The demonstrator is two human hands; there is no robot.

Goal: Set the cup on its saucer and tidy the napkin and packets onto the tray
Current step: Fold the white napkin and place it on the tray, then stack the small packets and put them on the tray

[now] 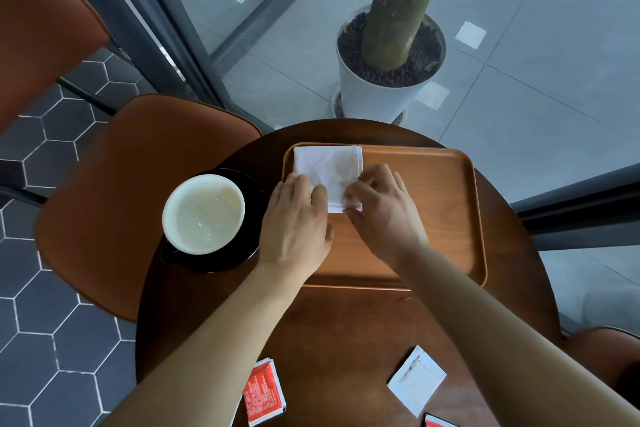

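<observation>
A folded white napkin lies in the far left corner of the brown tray. My left hand rests flat on the napkin's near left edge. My right hand pinches the napkin's near right corner with its fingertips. A white-lined cup stands on a black saucer to the left of the tray. A red packet and a pale blue-white packet lie on the table near me. Another red packet peeks in at the bottom edge.
The round dark wooden table is small, with its edge close around the tray. A brown chair stands at the left. A white plant pot sits on the floor beyond the table, beside a glass wall.
</observation>
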